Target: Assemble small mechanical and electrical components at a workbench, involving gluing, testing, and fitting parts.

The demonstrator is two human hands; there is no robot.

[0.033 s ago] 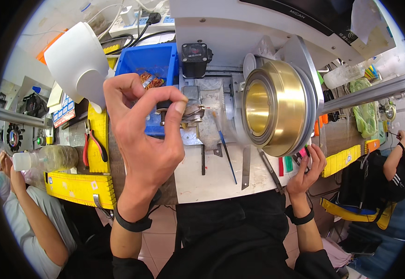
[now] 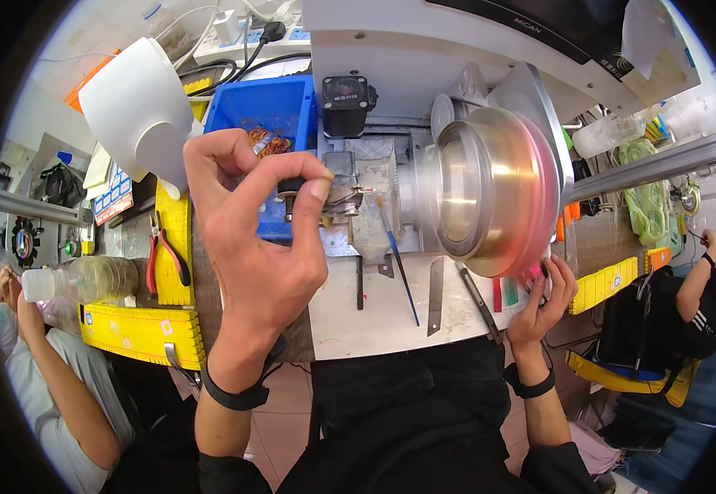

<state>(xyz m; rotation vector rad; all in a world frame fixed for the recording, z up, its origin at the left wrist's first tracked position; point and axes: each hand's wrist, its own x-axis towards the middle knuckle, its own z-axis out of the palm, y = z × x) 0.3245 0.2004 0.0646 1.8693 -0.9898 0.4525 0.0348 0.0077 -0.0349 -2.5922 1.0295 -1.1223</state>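
Observation:
My left hand (image 2: 263, 239) is closed in a pinch, thumb and index tips meeting beside a small metal clamp-like mechanism (image 2: 343, 193); what lies between them is hidden. A black knob with a spring-wound screw (image 2: 288, 198) shows inside the loop of those fingers. To the right, a large brass-coloured wheel (image 2: 498, 193) is mounted on the machine, its outline smeared and its right side pinkish. At the wheel's lower right edge my right hand (image 2: 543, 305) has its fingers curled around something small and dark that I cannot make out.
On the white work surface (image 2: 358, 333) lie a thin blue brush (image 2: 402, 276), a flat metal strip (image 2: 435, 296) and a slim dark tool (image 2: 479, 300). A blue bin (image 2: 296, 103) stands behind my left hand. Red-handled pliers (image 2: 165, 255) and a plastic bottle (image 2: 95, 280) are at left. Other people sit on both sides.
The brass-coloured wheel, sharply outlined before, is now smeared and see-through at its edges, with a pink tint on its right. My hands have hardly moved.

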